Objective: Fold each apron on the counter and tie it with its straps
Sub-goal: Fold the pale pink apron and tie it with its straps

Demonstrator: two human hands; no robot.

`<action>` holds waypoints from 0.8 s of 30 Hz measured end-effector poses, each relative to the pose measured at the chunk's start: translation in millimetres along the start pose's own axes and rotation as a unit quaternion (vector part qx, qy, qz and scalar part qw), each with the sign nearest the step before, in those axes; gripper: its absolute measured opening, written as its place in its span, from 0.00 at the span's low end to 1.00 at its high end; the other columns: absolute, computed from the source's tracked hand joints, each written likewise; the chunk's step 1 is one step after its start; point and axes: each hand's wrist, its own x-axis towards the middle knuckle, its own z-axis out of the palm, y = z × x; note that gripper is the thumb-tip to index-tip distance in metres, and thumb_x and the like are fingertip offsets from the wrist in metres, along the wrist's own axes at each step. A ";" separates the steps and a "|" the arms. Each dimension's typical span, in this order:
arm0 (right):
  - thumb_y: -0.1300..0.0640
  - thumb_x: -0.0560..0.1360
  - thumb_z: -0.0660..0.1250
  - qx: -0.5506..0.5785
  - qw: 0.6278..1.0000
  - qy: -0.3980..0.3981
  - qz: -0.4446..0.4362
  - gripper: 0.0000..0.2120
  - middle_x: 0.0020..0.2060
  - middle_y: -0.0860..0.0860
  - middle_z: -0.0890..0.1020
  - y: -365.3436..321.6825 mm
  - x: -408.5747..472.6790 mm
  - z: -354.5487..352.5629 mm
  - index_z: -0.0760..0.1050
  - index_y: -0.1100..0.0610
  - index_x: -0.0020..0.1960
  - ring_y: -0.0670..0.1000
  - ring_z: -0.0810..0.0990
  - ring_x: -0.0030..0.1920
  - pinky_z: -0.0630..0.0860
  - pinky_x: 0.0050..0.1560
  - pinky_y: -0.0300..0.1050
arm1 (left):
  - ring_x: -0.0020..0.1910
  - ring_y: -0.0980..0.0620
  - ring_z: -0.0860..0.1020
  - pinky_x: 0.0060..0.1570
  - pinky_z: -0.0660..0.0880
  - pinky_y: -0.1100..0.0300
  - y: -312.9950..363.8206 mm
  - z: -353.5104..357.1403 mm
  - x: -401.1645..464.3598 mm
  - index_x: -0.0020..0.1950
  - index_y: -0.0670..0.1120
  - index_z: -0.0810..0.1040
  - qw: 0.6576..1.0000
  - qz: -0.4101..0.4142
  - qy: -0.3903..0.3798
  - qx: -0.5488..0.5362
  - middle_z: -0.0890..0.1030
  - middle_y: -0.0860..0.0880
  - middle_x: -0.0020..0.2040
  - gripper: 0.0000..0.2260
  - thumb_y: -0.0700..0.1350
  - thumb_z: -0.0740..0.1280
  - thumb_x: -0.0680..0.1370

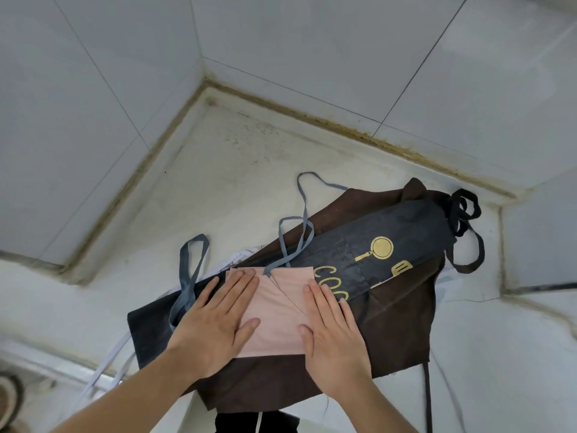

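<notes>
The counter fills a tiled corner, with the pile of aprons lying from the centre out toward three o'clock. Largest of the pile is the brown apron, spread underneath; across it, long axis running from eight o'clock up to two o'clock, lies the dark apron with the gold pan print. On top of both, at about six o'clock, sits the pink apron, already folded into a small flat pad.

The left hand presses its seven-o'clock side and the right hand its five-o'clock side; the fingers of both lie straight and flat, gripping nothing.

Its grey-blue straps leave the pad's far edge at twelve o'clock, just beyond the fingertips, and loop away toward eleven and one o'clock. A second grey-blue loop lies at ten o'clock, just beside the left hand, which looks nearer to it for the tying.
</notes>
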 end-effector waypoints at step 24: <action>0.49 0.81 0.60 0.098 0.986 0.036 -0.127 0.09 0.49 0.44 0.78 -21.1 2.9 -42.0 0.76 0.50 0.54 0.49 0.75 0.52 0.78 0.56 0.46 | 0.68 0.57 0.72 0.73 0.69 0.59 13.8 -27.2 -21.0 0.68 0.55 0.78 0.969 0.039 0.018 -0.244 0.73 0.59 0.67 0.21 0.49 0.69 0.75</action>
